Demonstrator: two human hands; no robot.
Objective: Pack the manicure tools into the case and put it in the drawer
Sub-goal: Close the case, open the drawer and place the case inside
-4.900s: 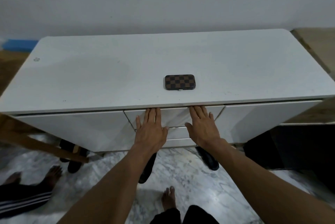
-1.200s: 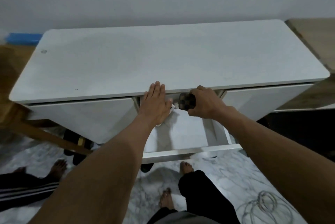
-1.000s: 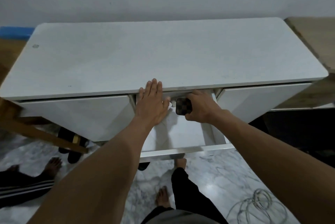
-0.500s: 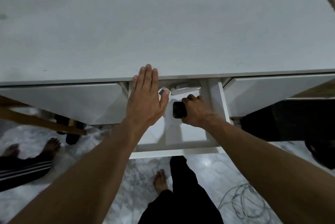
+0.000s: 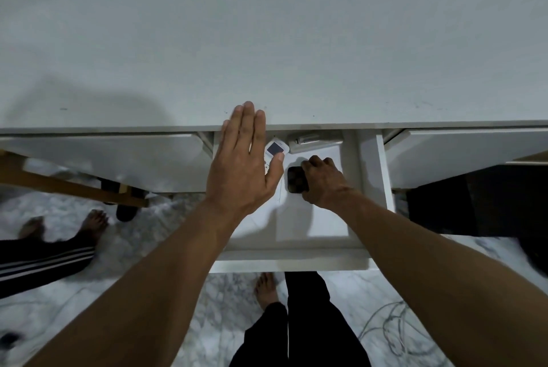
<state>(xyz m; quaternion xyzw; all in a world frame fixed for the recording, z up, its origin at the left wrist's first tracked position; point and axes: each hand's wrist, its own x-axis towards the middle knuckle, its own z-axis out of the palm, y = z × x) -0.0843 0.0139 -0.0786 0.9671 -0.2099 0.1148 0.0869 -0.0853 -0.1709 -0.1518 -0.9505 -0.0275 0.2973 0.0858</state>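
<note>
The dark checkered manicure case [image 5: 295, 179] is closed and sits low inside the open white drawer [image 5: 292, 259]. My right hand [image 5: 321, 181] grips its right end with curled fingers. My left hand [image 5: 243, 165] hovers flat with straight fingers over the drawer's left side, its fingertips over the front edge of the cabinet top [image 5: 267, 40]. No manicure tools are visible outside the case.
At the drawer's back lie a small white device with a dark screen [image 5: 275, 149] and a pale oblong object [image 5: 315, 141]. Closed drawer fronts flank the open one. Another person's bare feet [image 5: 95, 222] stand at left; a cable [image 5: 388, 325] lies on the marble floor.
The case left the cabinet top; my right hand has carried it down into the pulled-out drawer. My view has tilted down over the drawer. My left hand stays flat near the edge.
</note>
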